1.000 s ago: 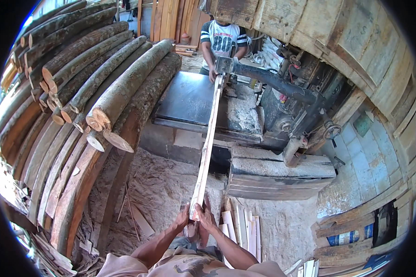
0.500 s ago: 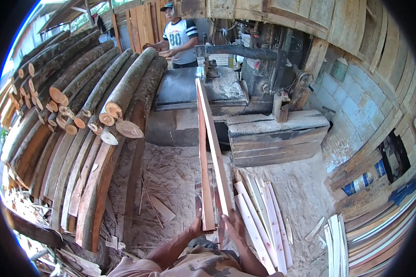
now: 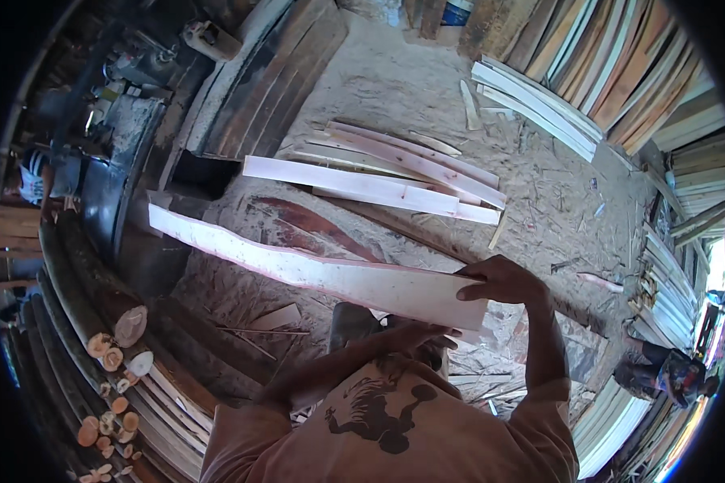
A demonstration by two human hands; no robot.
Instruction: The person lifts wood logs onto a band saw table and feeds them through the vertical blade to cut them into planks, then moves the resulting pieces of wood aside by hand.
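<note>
A long pale wooden board [image 3: 354, 278] with a rough, wavy edge stretches across in front of me, its broad face turned up. My right hand [image 3: 507, 282] grips the upper edge near the board's right end, thumb laid over the face. Below it, my left hand [image 3: 423, 334] holds the lower edge close to the same end; part of its fingers is hidden by the board. The far end of the board reaches left toward the machine's base.
Several sawn boards [image 3: 395, 193] lie on the dusty floor beyond. Cut logs [image 3: 109, 346] are stacked at lower left, beside a saw machine [image 3: 137, 121]. More planks [image 3: 596, 64] lean at upper right. Another person [image 3: 669, 374] is at far right, and one more [image 3: 32, 177] stands at far left.
My view has swung to the right, so the machine and logs now sit at the left. Two narrow pieces showed between my hands before; now one broad board face shows, lying crosswise.
</note>
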